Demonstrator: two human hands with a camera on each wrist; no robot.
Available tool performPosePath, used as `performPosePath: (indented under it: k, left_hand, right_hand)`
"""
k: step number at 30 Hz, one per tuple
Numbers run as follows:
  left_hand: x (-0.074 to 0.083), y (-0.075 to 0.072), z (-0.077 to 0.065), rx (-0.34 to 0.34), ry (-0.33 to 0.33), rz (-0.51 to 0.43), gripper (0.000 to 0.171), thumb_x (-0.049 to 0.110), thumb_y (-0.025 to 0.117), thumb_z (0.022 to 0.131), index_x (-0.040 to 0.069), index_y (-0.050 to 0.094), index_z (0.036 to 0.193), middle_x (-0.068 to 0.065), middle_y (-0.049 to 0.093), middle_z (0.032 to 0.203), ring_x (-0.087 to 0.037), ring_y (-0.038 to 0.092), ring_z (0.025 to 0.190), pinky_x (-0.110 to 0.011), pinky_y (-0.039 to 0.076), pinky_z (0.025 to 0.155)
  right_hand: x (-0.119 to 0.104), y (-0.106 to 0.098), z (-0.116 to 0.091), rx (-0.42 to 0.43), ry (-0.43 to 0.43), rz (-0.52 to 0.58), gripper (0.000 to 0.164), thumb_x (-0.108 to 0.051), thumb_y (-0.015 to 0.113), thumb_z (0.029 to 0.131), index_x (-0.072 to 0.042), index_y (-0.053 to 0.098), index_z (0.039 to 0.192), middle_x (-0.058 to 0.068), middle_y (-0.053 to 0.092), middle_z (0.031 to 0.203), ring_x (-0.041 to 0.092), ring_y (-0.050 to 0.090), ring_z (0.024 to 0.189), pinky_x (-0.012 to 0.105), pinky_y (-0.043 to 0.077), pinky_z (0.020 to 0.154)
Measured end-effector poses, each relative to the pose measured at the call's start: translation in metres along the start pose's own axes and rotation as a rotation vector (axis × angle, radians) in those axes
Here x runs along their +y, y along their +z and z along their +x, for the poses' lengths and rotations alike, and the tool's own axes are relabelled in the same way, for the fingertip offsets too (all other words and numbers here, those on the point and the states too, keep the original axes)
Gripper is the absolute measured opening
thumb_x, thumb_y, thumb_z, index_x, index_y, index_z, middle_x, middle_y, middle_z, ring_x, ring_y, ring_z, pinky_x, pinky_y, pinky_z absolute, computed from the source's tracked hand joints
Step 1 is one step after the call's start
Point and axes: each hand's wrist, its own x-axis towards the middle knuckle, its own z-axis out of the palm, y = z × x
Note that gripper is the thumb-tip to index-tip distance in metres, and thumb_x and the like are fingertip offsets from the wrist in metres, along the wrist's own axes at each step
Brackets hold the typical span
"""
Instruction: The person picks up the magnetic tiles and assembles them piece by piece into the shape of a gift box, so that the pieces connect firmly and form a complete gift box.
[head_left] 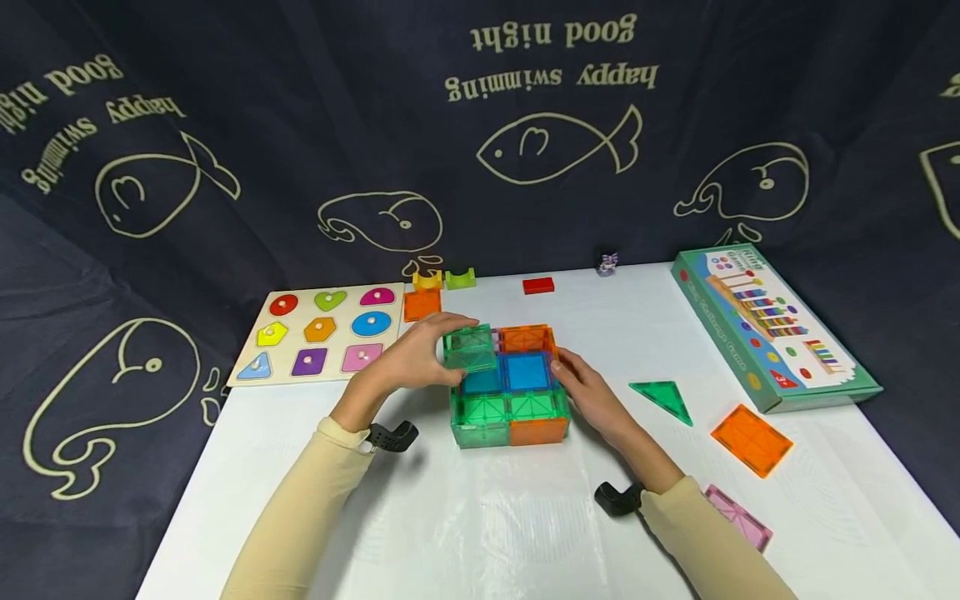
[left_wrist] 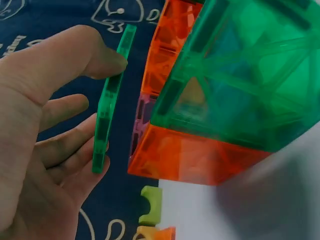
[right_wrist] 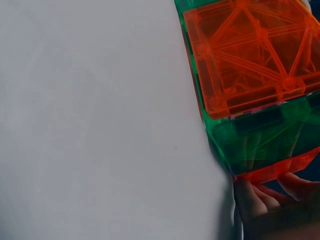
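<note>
Head view: the left hand point(head_left: 420, 354) pinches a green tile point(head_left: 472, 347) by its edges above the far-left corner of the tile box point(head_left: 538, 432); the right hand point(head_left: 588, 389) grips its right wall. The tile looks light, stiff and smooth, best held edgewise; the joined walls might shift if squeezed. Right of the box, a carton point(head_left: 777, 333) reads "Challenge Game" and "3+"; beyond the box, cloth point(head_left: 570, 225) bears "good night" and "happy swimming", upside down.
</note>
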Motion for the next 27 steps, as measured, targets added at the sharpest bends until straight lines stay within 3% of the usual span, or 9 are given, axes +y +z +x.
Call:
performPosePath:
  k: [8,14,27]
  left_hand:
    - [-0.001,0.003,0.017,-0.070,0.015,0.012,0.073,0.024,0.080,0.069,0.018,0.054,0.137,-0.001,0.047,0.138,-0.022,0.043,0.120,-0.046,0.044,0.095]
    - [-0.004,0.009,0.019,-0.087,0.023,0.034,0.073,0.023,0.080,0.070,0.016,0.053,0.138,-0.001,0.049,0.137,-0.022,0.045,0.117,-0.040,0.046,0.092]
    - [-0.002,0.012,0.021,-0.089,0.027,0.062,0.072,0.025,0.078,0.071,0.017,0.053,0.138,0.000,0.048,0.138,-0.018,0.042,0.119,-0.040,0.045,0.094]
  right_hand:
    - [0.000,-0.001,0.000,0.002,-0.010,-0.004,0.063,-0.046,0.043,0.101,-0.012,0.027,0.151,0.012,0.033,0.151,0.030,0.031,0.137,0.049,0.030,0.107]
    - [0.001,0.000,-0.001,-0.002,-0.016,0.004,0.064,-0.047,0.043,0.100,-0.012,0.027,0.151,0.012,0.033,0.151,0.030,0.031,0.137,0.050,0.030,0.107]
    - [0.001,0.002,0.001,0.017,-0.014,-0.035,0.063,-0.045,0.042,0.101,-0.010,0.027,0.151,0.013,0.033,0.151,0.031,0.031,0.137,0.052,0.030,0.107]
